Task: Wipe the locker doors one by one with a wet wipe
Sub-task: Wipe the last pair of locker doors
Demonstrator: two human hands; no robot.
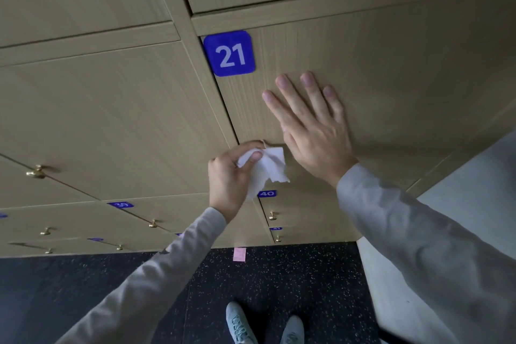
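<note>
In the head view, door 21 (377, 70) is being worked on, its blue plate (229, 53) fixed in the top left corner. The wipe (269, 166) is pinched, crumpled, between thumb and curled fingers of the left hand (231, 173), at the door's left edge below the plate; most of it hangs loose to the right of the grip, and whether it touches the wood cannot be told. The right hand (310, 126) is laid flat on the door, fingers straight and spread, just right of the wipe, with nothing held. The step in hand is judged to be the wiping of door 21, probably steadied by the flat palm. Next, the wipe would need to be pressed and drawn across the panel, and the right hand lifted clear so that the patch under it is reached. Doors 39 (120, 205) and 40 (267, 193) are seen lower down.
</note>
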